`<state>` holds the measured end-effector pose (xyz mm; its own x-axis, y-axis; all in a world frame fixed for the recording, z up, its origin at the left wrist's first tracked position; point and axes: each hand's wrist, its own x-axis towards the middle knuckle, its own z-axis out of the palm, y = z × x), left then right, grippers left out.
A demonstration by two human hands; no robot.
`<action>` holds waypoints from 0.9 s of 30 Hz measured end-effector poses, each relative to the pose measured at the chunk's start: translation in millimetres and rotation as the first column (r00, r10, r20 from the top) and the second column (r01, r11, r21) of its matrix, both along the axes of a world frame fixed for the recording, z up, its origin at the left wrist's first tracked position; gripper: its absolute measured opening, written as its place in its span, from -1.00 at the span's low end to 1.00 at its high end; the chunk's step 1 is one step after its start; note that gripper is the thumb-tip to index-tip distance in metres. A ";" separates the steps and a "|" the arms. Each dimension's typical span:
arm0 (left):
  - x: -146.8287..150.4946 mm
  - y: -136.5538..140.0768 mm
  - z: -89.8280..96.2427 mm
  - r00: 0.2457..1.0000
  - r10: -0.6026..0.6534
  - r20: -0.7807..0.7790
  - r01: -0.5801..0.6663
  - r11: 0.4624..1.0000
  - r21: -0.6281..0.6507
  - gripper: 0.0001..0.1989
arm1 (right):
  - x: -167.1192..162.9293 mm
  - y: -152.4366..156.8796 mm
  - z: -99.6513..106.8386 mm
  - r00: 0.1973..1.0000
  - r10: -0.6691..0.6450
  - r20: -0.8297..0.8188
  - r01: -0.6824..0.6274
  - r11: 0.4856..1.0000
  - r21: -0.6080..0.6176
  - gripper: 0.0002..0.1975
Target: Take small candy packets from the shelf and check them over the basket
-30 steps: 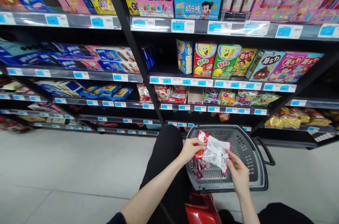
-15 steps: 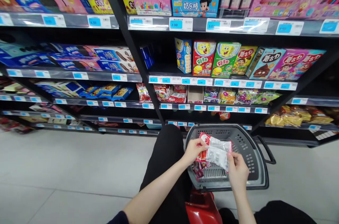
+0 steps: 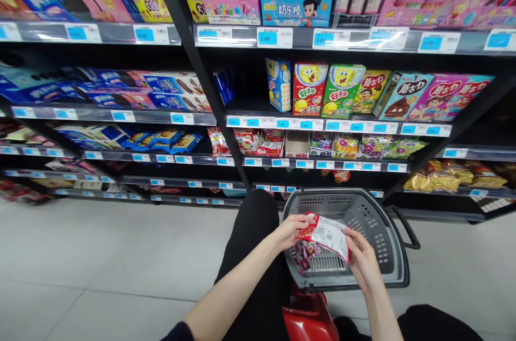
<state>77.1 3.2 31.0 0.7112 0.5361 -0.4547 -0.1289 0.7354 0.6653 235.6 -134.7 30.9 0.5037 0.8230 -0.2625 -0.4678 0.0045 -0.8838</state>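
Observation:
Over a grey shopping basket I hold a red and white candy packet, its pale printed side towards me. My left hand is closed on the packet's red left end. The fingers of my right hand pinch its right end. Beneath the packet, at the basket's left side, lie a few dark red and pink packets, partly covered by my left hand and the held packet.
A red stool or seat is below the basket. Ahead, black shelves carry snack boxes, bagged sweets and blue biscuit packs. The basket's black handle sticks out right. My knee stands left of the basket.
The packet has tilted and dropped slightly at its left end. Both hands have shifted their grip a little, and the left hand has moved slightly down and left.

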 end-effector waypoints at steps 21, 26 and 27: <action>3.6 -5.5 0.0 0.908 -0.230 -0.351 0.346 0.883 0.317 -0.65 | 28.1 -8.3 -14.3 0.543 0.169 0.823 0.279 0.888 -0.366 -0.58; 7.5 -3.8 -1.9 0.930 -0.178 -0.321 0.304 0.862 0.404 -0.62 | 31.5 -4.7 -27.3 0.580 0.188 0.792 0.235 0.893 -0.385 -0.53; 7.7 -3.7 -1.8 0.932 -0.171 -0.319 0.298 0.863 0.409 -0.62 | 31.6 -4.2 -29.9 0.598 0.186 0.779 0.221 0.897 -0.384 -0.53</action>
